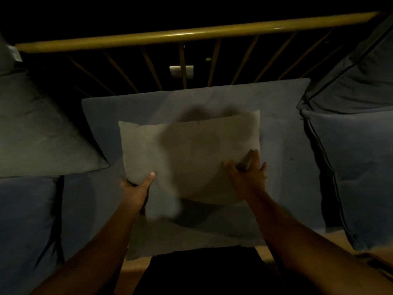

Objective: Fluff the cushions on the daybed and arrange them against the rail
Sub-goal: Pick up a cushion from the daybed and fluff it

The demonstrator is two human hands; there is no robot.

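A light grey cushion (146, 150) is held up in front of me over the blue daybed seat (282, 145). My left hand (138, 184) grips its lower left corner, thumb on the front face. My right hand (248, 173) lies flat and open against the cushion's lower right part, fingers spread and blurred. The yellow rail (170, 36) with thin slanted bars runs across the top, behind the seat. Another pale cushion (191, 237) lies flat below the held one.
A grey-green cushion (36, 133) leans at the left over a blue cushion (25, 220). Two blue piped cushions (361, 167) stand at the right. A wall socket (181, 71) shows behind the bars. The scene is dim.
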